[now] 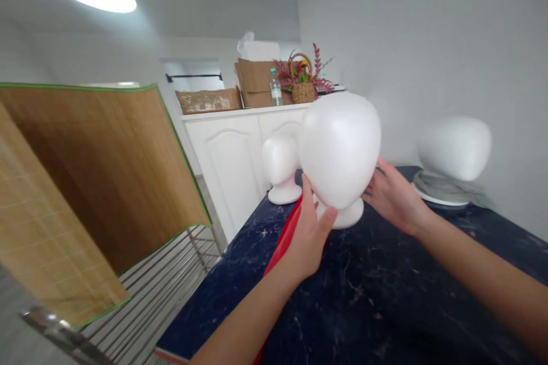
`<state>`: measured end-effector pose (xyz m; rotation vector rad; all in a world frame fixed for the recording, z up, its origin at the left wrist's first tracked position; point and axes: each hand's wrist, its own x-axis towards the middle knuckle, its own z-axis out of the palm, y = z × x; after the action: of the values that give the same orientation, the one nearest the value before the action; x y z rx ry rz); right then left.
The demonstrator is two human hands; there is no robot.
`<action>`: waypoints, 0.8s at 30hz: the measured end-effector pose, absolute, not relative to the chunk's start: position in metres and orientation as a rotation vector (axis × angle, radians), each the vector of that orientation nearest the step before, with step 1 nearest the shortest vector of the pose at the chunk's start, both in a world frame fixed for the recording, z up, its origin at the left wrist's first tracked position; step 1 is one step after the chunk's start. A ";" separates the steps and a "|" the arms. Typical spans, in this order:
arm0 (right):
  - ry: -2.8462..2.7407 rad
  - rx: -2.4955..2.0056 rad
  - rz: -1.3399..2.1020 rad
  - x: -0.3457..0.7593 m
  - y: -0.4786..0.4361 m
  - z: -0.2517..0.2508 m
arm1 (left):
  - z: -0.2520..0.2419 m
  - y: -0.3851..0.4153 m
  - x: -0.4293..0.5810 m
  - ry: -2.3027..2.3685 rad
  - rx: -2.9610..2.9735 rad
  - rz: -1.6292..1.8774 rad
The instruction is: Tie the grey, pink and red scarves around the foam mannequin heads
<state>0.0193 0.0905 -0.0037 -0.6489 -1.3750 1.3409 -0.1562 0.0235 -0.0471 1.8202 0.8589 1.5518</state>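
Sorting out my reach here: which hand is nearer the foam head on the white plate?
Right. Your right hand is left of that foam head, apart from it; your left hand is farther left.

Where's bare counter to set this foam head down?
The widest bare patch is the dark counter in front of the right hand, below the far foam head on its plate. It's crowded left of the held foam head, where the small foam head and red strip sit by the left hand.

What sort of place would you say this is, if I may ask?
Probably a small indoor workroom or display room: white foam mannequin heads on a dark marble-patterned counter, white cabinets and cardboard boxes stacked behind.
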 end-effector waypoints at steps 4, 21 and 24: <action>-1.257 -0.848 1.331 0.098 0.084 -0.018 | -0.063 0.036 -0.099 0.814 1.878 1.386; -0.904 -1.045 1.350 0.183 0.082 -0.070 | -0.095 0.050 -0.069 0.983 1.758 1.308; -0.682 -1.054 1.285 0.200 0.086 -0.080 | -0.077 0.105 -0.101 1.215 1.960 1.377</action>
<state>0.2005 0.0857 -0.0801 -1.0544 -0.6823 1.2850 -0.1006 0.1047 -0.0769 1.9602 1.2154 1.3773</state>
